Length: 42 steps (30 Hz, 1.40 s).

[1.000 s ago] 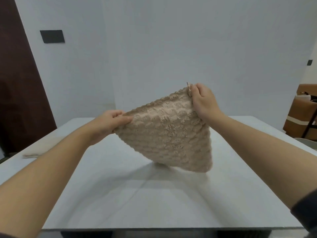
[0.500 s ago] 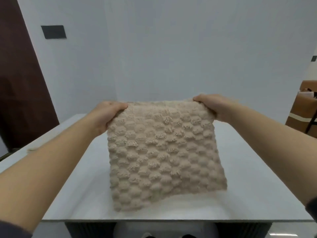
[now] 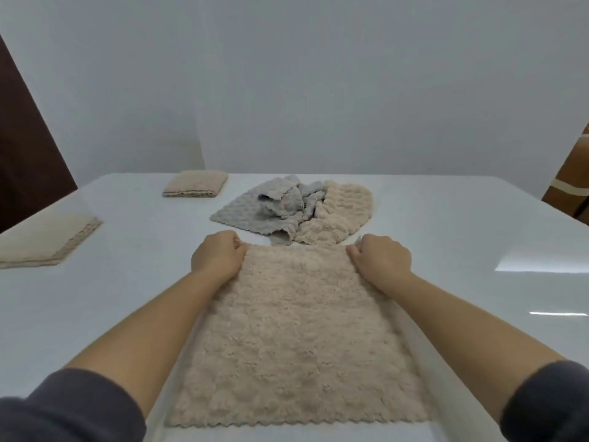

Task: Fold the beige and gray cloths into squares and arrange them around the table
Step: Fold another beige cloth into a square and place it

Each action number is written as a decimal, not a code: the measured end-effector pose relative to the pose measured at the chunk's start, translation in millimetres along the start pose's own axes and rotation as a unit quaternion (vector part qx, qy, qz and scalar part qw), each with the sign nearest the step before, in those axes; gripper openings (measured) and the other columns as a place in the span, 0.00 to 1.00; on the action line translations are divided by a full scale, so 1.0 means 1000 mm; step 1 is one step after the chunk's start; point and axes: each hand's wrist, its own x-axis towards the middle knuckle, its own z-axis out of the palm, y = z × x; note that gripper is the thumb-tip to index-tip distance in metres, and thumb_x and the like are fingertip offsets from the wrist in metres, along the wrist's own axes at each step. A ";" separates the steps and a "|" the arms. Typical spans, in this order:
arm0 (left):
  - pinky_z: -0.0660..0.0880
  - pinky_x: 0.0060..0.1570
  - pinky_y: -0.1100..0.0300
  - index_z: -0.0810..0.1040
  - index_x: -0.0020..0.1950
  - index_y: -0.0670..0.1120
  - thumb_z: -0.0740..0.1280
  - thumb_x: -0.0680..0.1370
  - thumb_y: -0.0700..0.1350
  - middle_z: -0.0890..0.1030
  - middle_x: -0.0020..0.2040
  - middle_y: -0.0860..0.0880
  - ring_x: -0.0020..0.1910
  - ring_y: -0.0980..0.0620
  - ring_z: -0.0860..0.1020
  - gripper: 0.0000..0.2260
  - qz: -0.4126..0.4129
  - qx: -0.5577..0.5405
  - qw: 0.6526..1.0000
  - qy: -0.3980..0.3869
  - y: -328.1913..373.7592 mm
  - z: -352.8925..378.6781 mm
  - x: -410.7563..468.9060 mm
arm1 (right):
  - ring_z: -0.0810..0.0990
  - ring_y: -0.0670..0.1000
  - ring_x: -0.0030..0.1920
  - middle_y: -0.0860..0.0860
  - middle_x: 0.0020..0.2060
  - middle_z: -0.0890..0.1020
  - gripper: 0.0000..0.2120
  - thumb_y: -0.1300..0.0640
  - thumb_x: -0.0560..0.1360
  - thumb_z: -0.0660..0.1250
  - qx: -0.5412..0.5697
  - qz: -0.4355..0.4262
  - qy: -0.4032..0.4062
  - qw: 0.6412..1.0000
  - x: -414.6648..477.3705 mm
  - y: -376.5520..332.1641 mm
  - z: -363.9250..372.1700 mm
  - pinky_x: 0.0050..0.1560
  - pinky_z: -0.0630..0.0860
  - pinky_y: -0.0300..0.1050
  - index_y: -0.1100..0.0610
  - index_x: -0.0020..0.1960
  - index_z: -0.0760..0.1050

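Observation:
A beige cloth lies spread flat on the white table in front of me. My left hand pinches its far left corner and my right hand pinches its far right corner, both with fingers curled and resting on the table. Just beyond it lies a loose heap: a crumpled gray cloth and a beige cloth beside it. Two folded beige squares lie to the left, one near the far edge and one at the left edge.
A dark door stands at the left behind the table. A brown box is at the right edge of view. A plain white wall runs behind the table. Bare tabletop lies to the right of the spread cloth.
The beige cloth was held up in the air by its top corners; now it lies spread flat on the table, with both hands still on its far corners. My view has tilted down.

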 end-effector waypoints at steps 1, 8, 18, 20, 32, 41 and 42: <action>0.75 0.42 0.55 0.75 0.43 0.49 0.63 0.79 0.50 0.81 0.46 0.48 0.45 0.47 0.78 0.08 0.006 0.014 1.000 0.017 0.002 0.003 0.004 | 0.75 0.54 0.36 0.51 0.36 0.77 0.14 0.47 0.80 0.54 -0.003 0.004 0.014 1.000 0.002 -0.001 0.003 0.29 0.62 0.44 0.56 0.45 0.69; 0.55 0.73 0.46 0.62 0.74 0.45 0.60 0.78 0.41 0.60 0.76 0.45 0.75 0.45 0.57 0.24 0.143 0.107 0.976 0.127 0.027 0.014 -0.008 | 0.71 0.55 0.62 0.53 0.63 0.72 0.17 0.55 0.80 0.53 -0.040 -0.086 0.094 0.991 0.005 -0.020 0.006 0.59 0.66 0.51 0.58 0.67 0.66; 0.37 0.73 0.41 0.43 0.78 0.59 0.42 0.81 0.60 0.38 0.79 0.54 0.78 0.49 0.39 0.25 0.169 0.146 0.966 -0.131 0.031 0.033 -0.054 | 0.35 0.54 0.77 0.46 0.78 0.38 0.30 0.35 0.80 0.40 0.006 -0.152 -0.154 0.976 -0.041 -0.041 0.019 0.74 0.35 0.63 0.44 0.79 0.42; 0.37 0.73 0.40 0.43 0.78 0.59 0.42 0.81 0.60 0.38 0.79 0.53 0.77 0.49 0.39 0.25 0.160 0.146 0.968 -0.127 0.031 0.034 -0.062 | 0.36 0.55 0.77 0.47 0.78 0.39 0.30 0.35 0.80 0.41 0.002 -0.160 -0.155 0.975 -0.047 -0.040 0.018 0.74 0.35 0.62 0.44 0.79 0.43; 0.37 0.74 0.42 0.44 0.79 0.53 0.42 0.82 0.59 0.41 0.79 0.51 0.78 0.50 0.40 0.27 0.084 0.138 0.981 -0.111 -0.020 0.000 -0.097 | 0.36 0.52 0.77 0.48 0.78 0.41 0.30 0.37 0.80 0.41 -0.007 -0.135 -0.176 0.975 -0.077 0.008 -0.004 0.74 0.36 0.63 0.46 0.79 0.42; 0.71 0.41 0.65 0.75 0.48 0.53 0.59 0.76 0.58 0.74 0.45 0.60 0.43 0.60 0.73 0.12 0.391 0.024 0.920 -0.003 -0.027 -0.036 -0.167 | 0.76 0.47 0.55 0.45 0.55 0.76 0.15 0.47 0.80 0.56 0.123 -0.290 -0.016 0.949 -0.140 0.016 -0.035 0.57 0.73 0.45 0.52 0.59 0.76; 0.70 0.40 0.66 0.75 0.47 0.54 0.61 0.75 0.60 0.73 0.44 0.61 0.42 0.61 0.71 0.11 0.412 0.019 0.910 -0.030 -0.025 -0.039 -0.177 | 0.76 0.44 0.49 0.43 0.50 0.76 0.12 0.47 0.80 0.58 0.136 -0.315 -0.036 0.939 -0.150 0.014 -0.038 0.51 0.74 0.43 0.51 0.55 0.76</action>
